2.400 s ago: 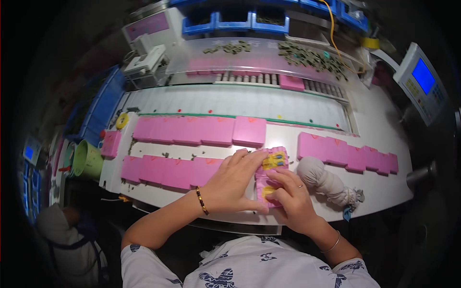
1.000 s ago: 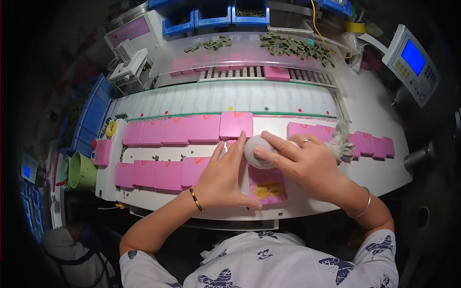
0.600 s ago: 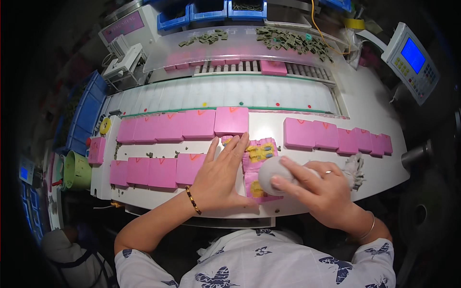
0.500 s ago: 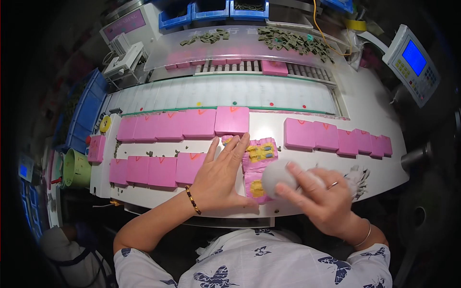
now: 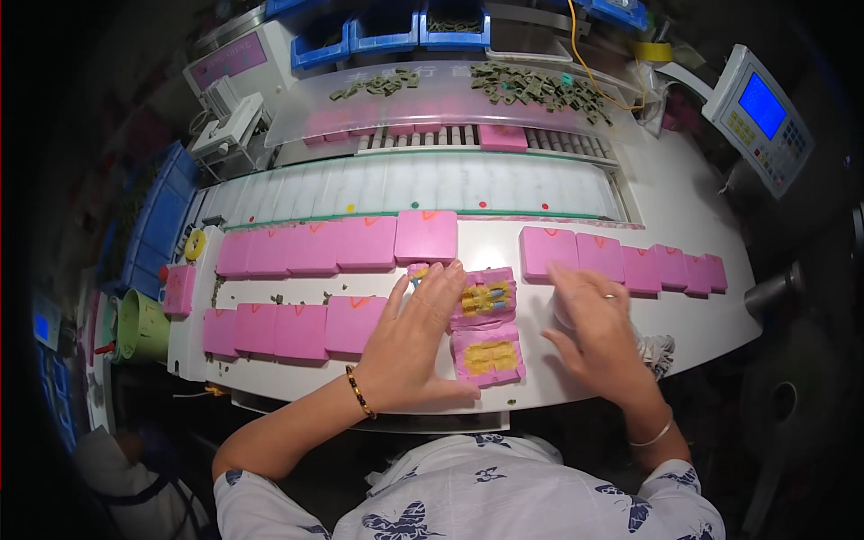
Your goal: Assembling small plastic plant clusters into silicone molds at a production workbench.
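My left hand [image 5: 416, 337] lies with fingers stretched out and thumb spread, beside an opened pink mould. The mould's upper half [image 5: 487, 295] and lower half [image 5: 489, 354] show yellow-stained hollows, the upper one with bluish-grey parts. Another small pink mould piece [image 5: 418, 272] with yellow on it is partly hidden by my left fingertips. To the right of the opened mould, my right hand [image 5: 589, 324] is closed round a rounded whitish cloth pouch. Most of the pouch is hidden by the hand; its frilled cloth end [image 5: 657, 355] sticks out past the wrist.
Pink blocks stand in two rows at left [image 5: 301, 332] and one at right [image 5: 621, 261]. Beyond are a pale panel [image 5: 405, 184], a roller track [image 5: 549, 141] and a clear shelf with greenish pieces [image 5: 540, 90]. A blue-screened control box [image 5: 760, 117] rises at right.
My right hand has drawn the pouch off the lower mould half, up and to the right, uncovering it. My left hand stays flat by the mould. The whole view has shifted slightly.
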Tool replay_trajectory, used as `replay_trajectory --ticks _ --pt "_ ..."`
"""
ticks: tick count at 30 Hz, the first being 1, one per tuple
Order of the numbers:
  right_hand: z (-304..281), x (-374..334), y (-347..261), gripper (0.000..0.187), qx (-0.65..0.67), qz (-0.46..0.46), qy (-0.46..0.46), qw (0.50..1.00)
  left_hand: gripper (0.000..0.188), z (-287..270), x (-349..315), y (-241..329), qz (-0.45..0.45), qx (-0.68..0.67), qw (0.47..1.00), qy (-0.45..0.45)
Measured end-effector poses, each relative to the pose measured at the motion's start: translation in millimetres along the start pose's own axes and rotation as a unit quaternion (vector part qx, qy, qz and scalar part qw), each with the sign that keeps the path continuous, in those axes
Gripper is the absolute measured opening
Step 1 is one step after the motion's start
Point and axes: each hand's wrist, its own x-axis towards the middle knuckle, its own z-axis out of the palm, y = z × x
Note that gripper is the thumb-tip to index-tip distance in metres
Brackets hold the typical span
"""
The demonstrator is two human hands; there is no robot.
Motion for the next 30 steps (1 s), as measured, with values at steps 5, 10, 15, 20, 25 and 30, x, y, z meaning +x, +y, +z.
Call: replay_trajectory --ticks 5,10,15,20,25,30 --pt "34 36 -29 0.062 0.241 0.145 -0.077 0.957 0.124 1 -6 -1 -0.003 -0.008 1.000 0.012" --pt "87 24 -15 0.034 0.501 0.187 0.020 0.845 0.124 3 -6 1 0.016 -0.011 0.999 0.028" --pt "76 19 -33 0.017 0.611 0.212 0.106 0.756 0.107 -4 -1 9 -0.017 -0.319 0.941 0.111" --pt "61 5 -32 0.012 0.524 0.136 0.092 0.836 0.027 7 18 18 -0.161 -0.602 0.779 0.074" --pt "54 3 -53 0.014 0.641 0.163 0.114 0.741 0.021 27 24 40 -0.170 -0.622 0.753 0.134" --pt "53 -1 -54 0.019 0.675 0.184 0.102 0.707 0.021 27 28 56 -0.198 -0.636 0.728 0.166"
